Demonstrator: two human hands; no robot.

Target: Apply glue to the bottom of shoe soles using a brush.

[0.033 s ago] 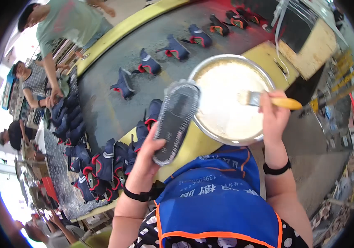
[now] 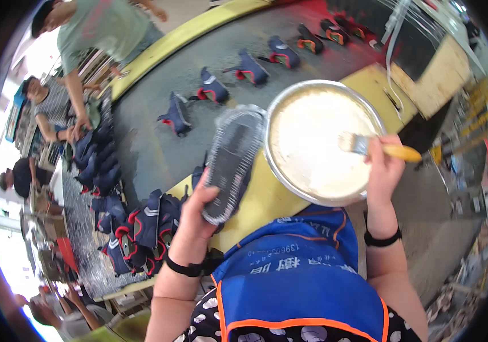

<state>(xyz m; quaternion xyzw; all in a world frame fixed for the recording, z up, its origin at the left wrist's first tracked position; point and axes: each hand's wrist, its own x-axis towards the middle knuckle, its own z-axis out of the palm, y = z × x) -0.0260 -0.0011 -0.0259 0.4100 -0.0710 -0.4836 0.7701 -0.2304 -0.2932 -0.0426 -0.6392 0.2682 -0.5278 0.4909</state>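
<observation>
My left hand (image 2: 198, 214) is closed round a dark shoe upper (image 2: 233, 162), its grey bottom turned up and ringed by pale stitching. My thumb presses on the lower end of that bottom. Beside it, a round metal basin (image 2: 269, 149) holds creamy white liquid (image 2: 312, 148). My right hand (image 2: 385, 168) grips a brush (image 2: 402, 153) by its yellow handle, above the right part of the basin. The brush's pale bristles point left over the liquid; whether they touch it I cannot tell.
Several navy and red shoe uppers (image 2: 176, 114) stand in a row on the grey surface (image 2: 141, 148). More uppers (image 2: 141, 228) are heaped at left. A yellow ledge (image 2: 278, 196) runs under the basin. A co-worker (image 2: 107, 34) reaches toward another pile (image 2: 95, 159) at far left.
The shoe upper in my left hand has moved slightly left, away from the basin. The brush has shifted a little to the right. The whole view has also moved slightly.
</observation>
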